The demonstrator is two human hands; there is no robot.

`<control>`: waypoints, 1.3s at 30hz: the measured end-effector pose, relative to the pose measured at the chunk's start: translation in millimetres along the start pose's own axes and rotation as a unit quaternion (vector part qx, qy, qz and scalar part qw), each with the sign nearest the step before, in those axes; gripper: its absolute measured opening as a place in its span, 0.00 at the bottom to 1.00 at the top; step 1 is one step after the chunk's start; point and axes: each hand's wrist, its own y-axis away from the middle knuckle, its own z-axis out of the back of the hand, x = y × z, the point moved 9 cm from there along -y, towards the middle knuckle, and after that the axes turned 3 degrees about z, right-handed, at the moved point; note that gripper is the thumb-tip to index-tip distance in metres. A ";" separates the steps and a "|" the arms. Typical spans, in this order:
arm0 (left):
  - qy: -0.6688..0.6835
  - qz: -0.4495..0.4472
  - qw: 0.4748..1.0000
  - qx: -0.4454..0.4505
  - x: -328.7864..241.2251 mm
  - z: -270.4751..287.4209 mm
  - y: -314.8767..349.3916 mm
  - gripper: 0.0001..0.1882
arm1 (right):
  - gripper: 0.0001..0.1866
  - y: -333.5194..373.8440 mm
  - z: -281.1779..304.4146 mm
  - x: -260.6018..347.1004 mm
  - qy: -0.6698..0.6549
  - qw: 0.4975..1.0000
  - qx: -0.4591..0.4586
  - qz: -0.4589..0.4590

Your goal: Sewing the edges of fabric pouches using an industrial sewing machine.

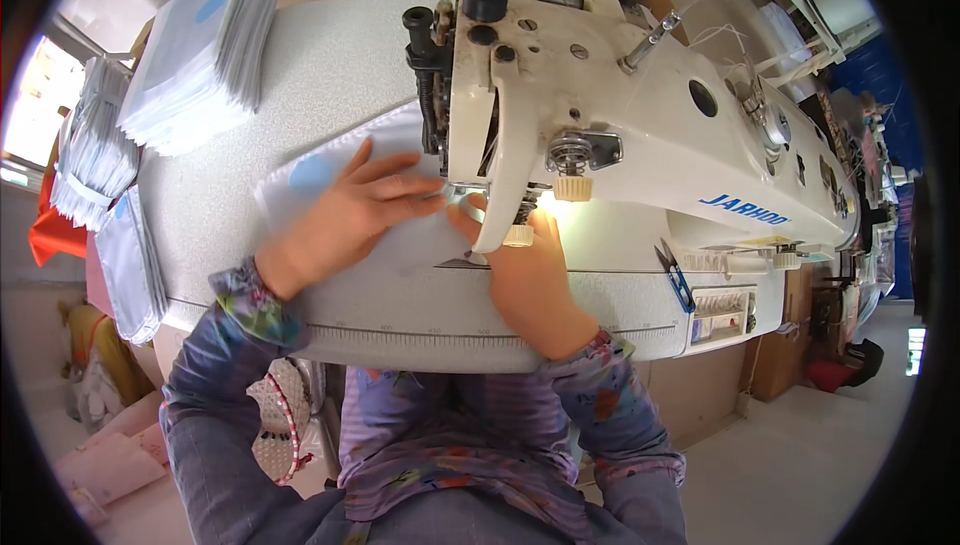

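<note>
Workshop w/ a pale speckled sewing table filling most of the view, ruler markings printed along its near edge, cream sewing machine sitting across the right half. Left hand lies flat on a white fabric piece w/ a light blue round patch; fingers are stretched out and slightly spread, tips pointing toward the needle area, palm pressing the fabric onto the table, blue patch just beside the knuckles. Right hand rests on the table at the front of the machine head, thumb and forefinger close together near the presser foot; top of the hand is partly hidden by the machine's front cover, so can't tell whether it pinches the fabric edge or just presses on it. Fabric piece lies between both hands, its far edge running under the machine head. Both forearms wear patterned purple-blue sleeves. Tall stack of same white pieces sits at the table's far left corner, well apart from the hands; more bundles hang off the left side. Small blue snips lie on the machine bed, right of the right hand, not touching it.
</note>
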 end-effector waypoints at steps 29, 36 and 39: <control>0.041 0.098 0.988 -0.115 -45.8 -1.4 25.8 0.20 | 0.29 -2.2 13.9 -5.6 -0.077 0.996 0.006 0.033; 0.082 0.066 0.990 -0.092 -17.3 4.8 4.6 0.21 | 0.31 -3.5 15.7 -4.1 -0.069 0.997 0.002 0.032; 0.072 0.046 0.991 -0.103 -3.9 8.8 -4.7 0.22 | 0.32 -5.2 16.7 -0.5 -0.060 0.998 -0.002 0.037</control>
